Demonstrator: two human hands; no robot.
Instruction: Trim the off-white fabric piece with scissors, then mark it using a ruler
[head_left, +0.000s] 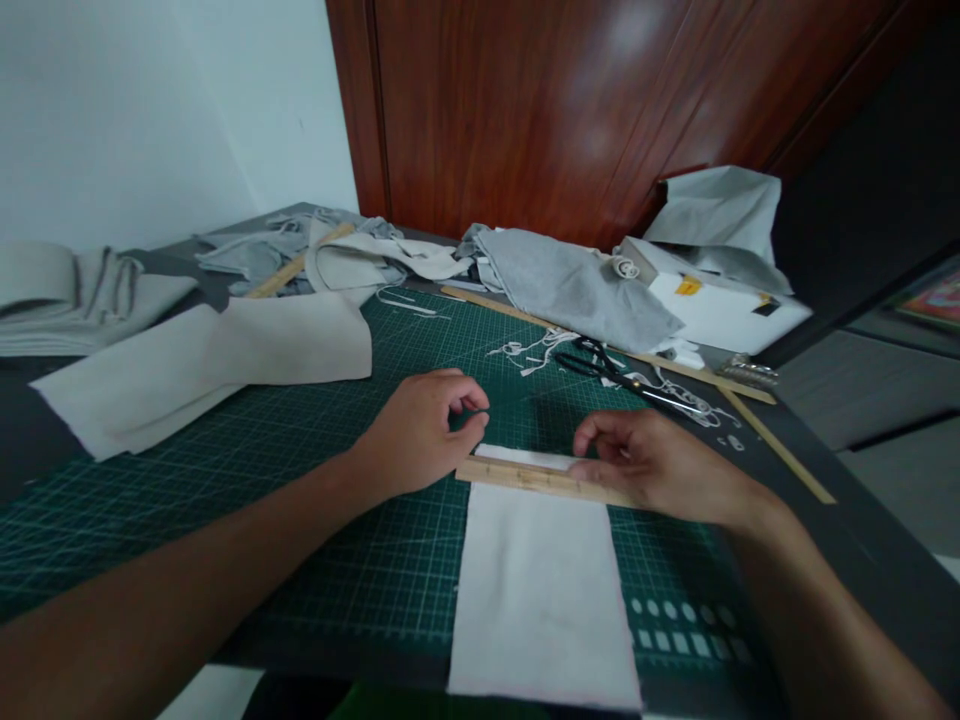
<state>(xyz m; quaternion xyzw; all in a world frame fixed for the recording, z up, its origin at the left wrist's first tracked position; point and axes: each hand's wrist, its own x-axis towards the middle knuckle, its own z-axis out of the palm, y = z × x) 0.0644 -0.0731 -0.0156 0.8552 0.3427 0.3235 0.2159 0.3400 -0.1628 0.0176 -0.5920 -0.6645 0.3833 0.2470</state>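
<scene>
A white cloth strip (544, 600) lies lengthwise before me and runs over the near edge of the table. Across its far end rests a wooden ruler (525, 477), and a short band of the cloth shows beyond it. My right hand (637, 455) grips the ruler's right part, thumb along it and fingers curled; the ruler's right end is partly hidden under the palm. Just above the ruler's left end is my left hand (431, 425). Its fingers are curled, with a small gap between thumb and index finger and nothing visible between them.
A green cutting mat (360, 560) covers the table. Black-handled scissors (630, 382) lie beyond my right hand among thread scraps (551, 345). Cream fabric (292, 345) lies left, grey cloth (570, 275) at the back. A white box (720, 300) stands back right, near more wooden rulers (780, 450).
</scene>
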